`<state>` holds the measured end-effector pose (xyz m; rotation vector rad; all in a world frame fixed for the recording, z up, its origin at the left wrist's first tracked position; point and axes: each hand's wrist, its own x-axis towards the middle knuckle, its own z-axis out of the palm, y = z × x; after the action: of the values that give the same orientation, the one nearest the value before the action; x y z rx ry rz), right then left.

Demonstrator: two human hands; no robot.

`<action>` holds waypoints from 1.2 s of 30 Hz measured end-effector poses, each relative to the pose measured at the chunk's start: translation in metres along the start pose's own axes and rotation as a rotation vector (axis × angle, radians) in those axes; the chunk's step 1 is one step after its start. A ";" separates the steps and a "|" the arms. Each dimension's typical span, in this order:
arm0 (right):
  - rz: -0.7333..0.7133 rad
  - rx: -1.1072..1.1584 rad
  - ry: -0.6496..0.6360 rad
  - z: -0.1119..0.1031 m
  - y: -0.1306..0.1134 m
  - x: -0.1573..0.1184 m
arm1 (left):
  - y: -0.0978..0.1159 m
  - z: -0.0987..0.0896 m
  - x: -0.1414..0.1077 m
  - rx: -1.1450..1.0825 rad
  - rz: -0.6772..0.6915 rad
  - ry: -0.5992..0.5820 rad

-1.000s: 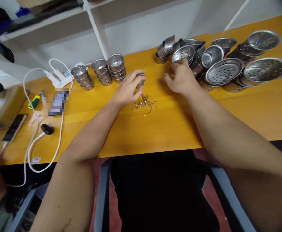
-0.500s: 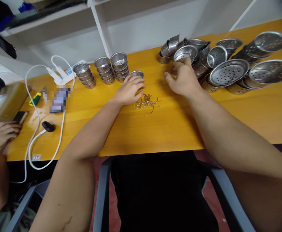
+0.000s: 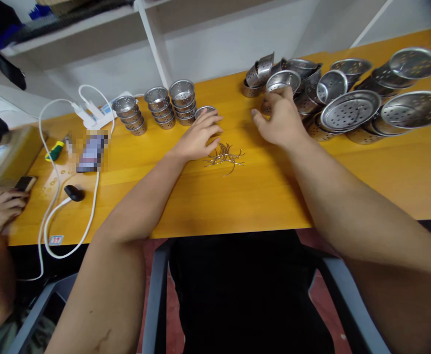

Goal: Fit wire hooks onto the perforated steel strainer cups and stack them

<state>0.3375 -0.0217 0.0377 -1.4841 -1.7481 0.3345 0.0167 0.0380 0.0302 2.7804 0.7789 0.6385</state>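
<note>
My left hand (image 3: 200,136) lies over the near side of a small perforated metal cup (image 3: 205,110), its fingers stretched and apart, touching the cup; part of the cup is hidden beneath them. Just below it on the table is a loose pile of thin curved metal wire pieces (image 3: 224,156). My right hand (image 3: 282,118) reaches to the front of the jumbled metal cups, fingers at a cup with a shiny rim (image 3: 284,78). Its thumb stands apart from the fingers; another perforated cup (image 3: 266,106) shows partly between them.
Three stacks of perforated cups (image 3: 157,109) stand left of my left hand. Larger perforated strainers (image 3: 350,112) lie at the right. A phone (image 3: 92,153), white cable (image 3: 96,196), power strip (image 3: 97,118) and black mouse-like object (image 3: 74,192) lie left. Another person's hand (image 3: 3,209) rests at the far left.
The small cup by my left hand has shifted slightly left and away, and my left fingers have moved a little. My right hand stays in place. The other person's hand has drawn slightly left.
</note>
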 end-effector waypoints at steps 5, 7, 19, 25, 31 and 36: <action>-0.023 0.067 0.042 -0.004 -0.018 -0.002 | 0.001 0.001 -0.002 -0.047 0.009 0.042; -0.086 0.091 0.097 -0.005 -0.030 -0.004 | -0.001 0.008 -0.003 -0.069 -0.014 0.088; -0.201 0.376 -0.318 0.025 -0.090 -0.044 | -0.013 0.037 0.000 -0.139 -0.062 0.237; -0.234 0.216 -0.354 0.022 -0.071 -0.032 | -0.007 0.031 0.000 -0.172 -0.067 0.209; -0.388 0.177 -0.336 0.024 -0.067 -0.028 | 0.002 0.019 -0.001 -0.168 -0.062 0.169; -0.326 0.141 -0.302 0.018 -0.070 -0.029 | -0.002 0.022 -0.002 -0.169 -0.049 0.142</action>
<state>0.2750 -0.0621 0.0603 -1.0666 -2.1200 0.5190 0.0238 0.0368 0.0095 2.5783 0.7782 0.8584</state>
